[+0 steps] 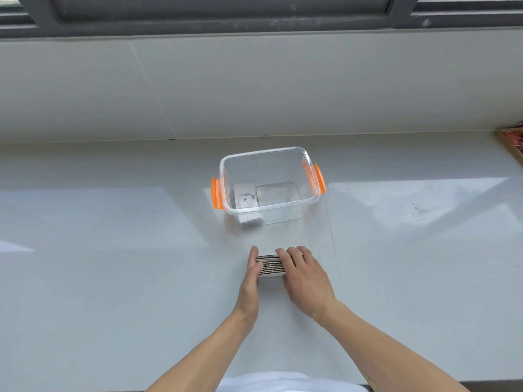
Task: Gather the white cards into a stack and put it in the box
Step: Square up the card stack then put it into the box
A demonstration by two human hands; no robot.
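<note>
Our left hand (251, 274) and right hand (304, 274) press the gathered stack (270, 265) together on the tabletop (113, 250) — lifting it into the box (308, 176) remains.

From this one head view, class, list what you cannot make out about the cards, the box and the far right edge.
- Card stack: top face and count hidden by the left hand and right hand.
- Cards in the box: only "love" reads; other print too small, blurred by the clear wall.
- Brown object: cut off by the right edge.
</note>
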